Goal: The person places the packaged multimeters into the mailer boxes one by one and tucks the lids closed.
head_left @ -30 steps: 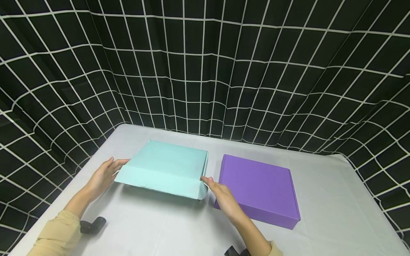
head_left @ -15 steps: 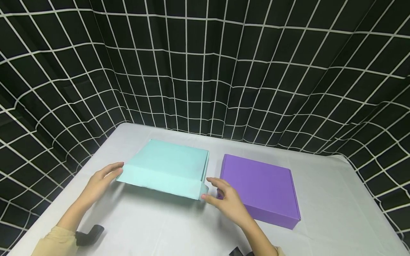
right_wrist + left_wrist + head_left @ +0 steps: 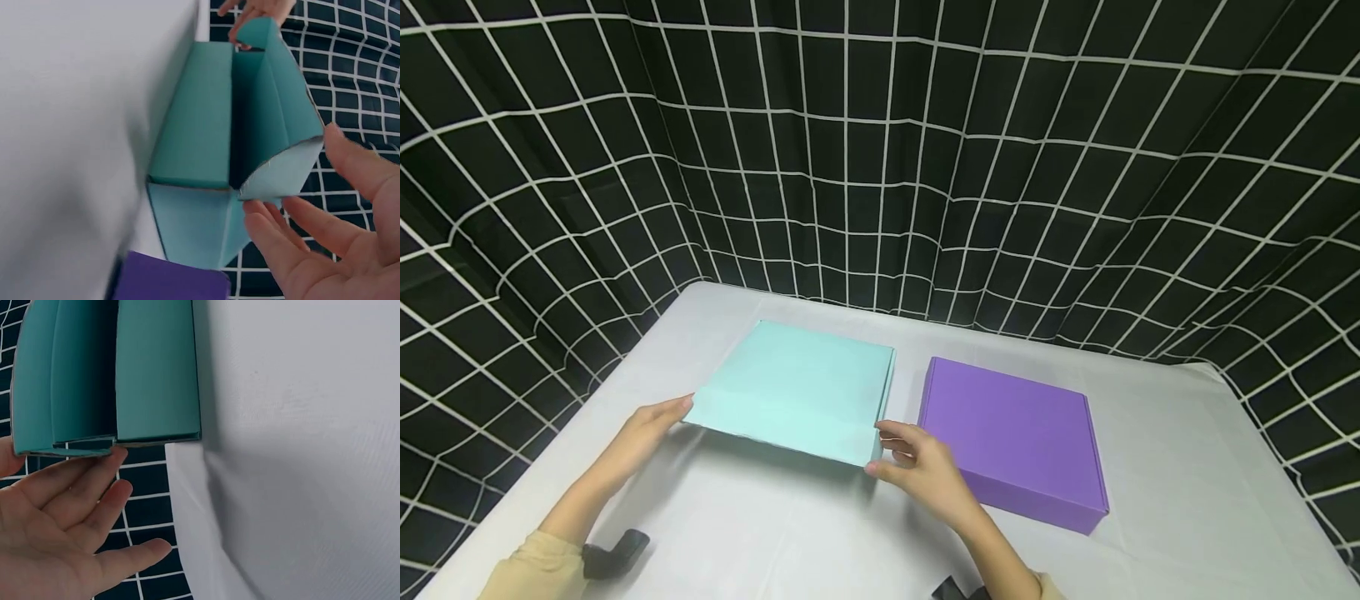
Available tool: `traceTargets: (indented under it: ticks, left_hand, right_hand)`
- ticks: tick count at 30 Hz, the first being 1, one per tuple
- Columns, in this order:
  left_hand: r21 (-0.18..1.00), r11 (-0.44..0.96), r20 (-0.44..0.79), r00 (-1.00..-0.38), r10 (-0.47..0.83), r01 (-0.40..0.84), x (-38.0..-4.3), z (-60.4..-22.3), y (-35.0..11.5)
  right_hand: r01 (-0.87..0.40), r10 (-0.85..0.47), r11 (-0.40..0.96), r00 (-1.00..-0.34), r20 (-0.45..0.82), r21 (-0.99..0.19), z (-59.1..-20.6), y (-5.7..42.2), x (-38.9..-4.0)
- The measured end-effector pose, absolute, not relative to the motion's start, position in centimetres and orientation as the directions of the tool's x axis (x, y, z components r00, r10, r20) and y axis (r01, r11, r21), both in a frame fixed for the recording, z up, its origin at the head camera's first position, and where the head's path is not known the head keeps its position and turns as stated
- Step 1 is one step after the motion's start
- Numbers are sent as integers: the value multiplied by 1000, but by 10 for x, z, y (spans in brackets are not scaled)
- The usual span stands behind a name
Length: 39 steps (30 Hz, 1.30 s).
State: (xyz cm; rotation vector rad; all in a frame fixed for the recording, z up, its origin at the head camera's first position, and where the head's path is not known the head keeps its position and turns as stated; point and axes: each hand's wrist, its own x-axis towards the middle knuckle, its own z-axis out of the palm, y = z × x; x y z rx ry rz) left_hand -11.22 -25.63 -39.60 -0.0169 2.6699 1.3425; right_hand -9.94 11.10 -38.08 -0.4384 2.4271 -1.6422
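A light teal cardboard box (image 3: 812, 375) sits on the left of the table, its lid raised at the front, leaving a gap under the front flap (image 3: 281, 106). My left hand (image 3: 643, 433) touches the flap's left corner, fingers extended against its side and thumb at the edge. At the right corner my right hand (image 3: 928, 475) holds the flap between a thumb on its front edge and bent fingers by the side tab (image 3: 284, 165). The inside of the box is mostly dark in both wrist views.
A closed purple cardboard box (image 3: 1015, 437) lies just right of the teal one, close to my right hand. White cloth covers the table (image 3: 1180, 467). A black curtain with white grid lines (image 3: 880, 167) surrounds the back and sides.
My right hand has shifted from the side tab to the flap's front corner, thumb at the edge. The flap now lies more in line with the lid. My left hand has moved onto the left corner.
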Motion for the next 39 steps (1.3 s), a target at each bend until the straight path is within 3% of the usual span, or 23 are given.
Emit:
traceTargets:
  ticks: [19, 32, 39]
  left_hand:
    - [794, 561, -290, -957, 10, -235, -109, -401, -247]
    - [830, 508, -300, -952, 63, -228, -109, -409, -246]
    - [808, 557, -287, -953, 94, -189, -112, -415, -254]
  right_hand:
    - [-136, -343, 325, -939, 18, -936, -395, 107, -98]
    - [-311, -355, 340, -916, 185, -887, -407, 105, -96]
    - [-446, -376, 469, -882, 285, -762, -411, 104, -95]
